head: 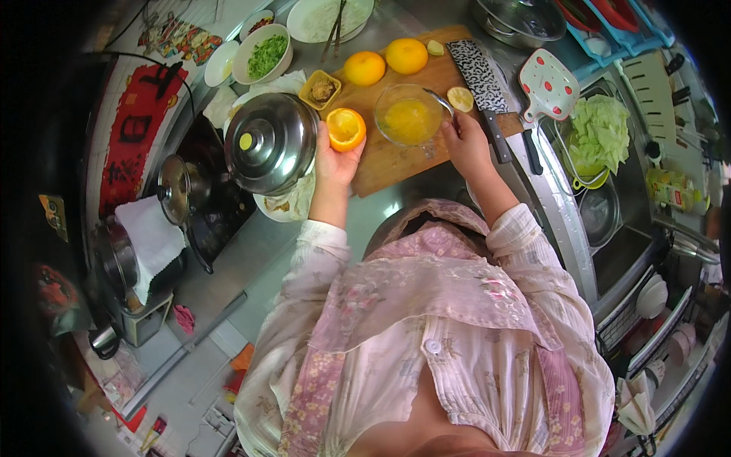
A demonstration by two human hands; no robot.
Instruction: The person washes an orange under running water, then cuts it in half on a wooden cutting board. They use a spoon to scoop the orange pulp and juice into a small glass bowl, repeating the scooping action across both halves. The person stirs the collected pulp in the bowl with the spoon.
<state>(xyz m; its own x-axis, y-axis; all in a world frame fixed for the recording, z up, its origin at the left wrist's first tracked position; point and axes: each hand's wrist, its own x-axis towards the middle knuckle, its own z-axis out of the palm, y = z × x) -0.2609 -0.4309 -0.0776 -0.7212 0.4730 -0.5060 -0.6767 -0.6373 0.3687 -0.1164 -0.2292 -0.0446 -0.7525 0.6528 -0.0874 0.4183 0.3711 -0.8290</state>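
Observation:
In my left hand (337, 163) is a hollowed orange shell (358, 137), its opening facing up and its inside pale yellow. My right hand (470, 145) grips the handle of a clear glass cup (409, 117) that holds yellow-orange juice with pulp. The cup is over a wooden cutting board (394, 163); I cannot tell whether it rests on it. Two whole oranges (406, 56) sit at the board's far side. A cut, pale citrus piece (460, 99) lies right of the cup. A patterned cleaver (480, 80) lies along the board's right edge.
Left of the board are a domed steel lid (274, 143), a small yellow dish (320, 90) and a bowl of chopped greens (265, 57). A lidded pan (174, 188) stands farther left. At right are a strawberry-patterned dish (548, 83), a second knife (532, 151) and lettuce (599, 134) by the sink.

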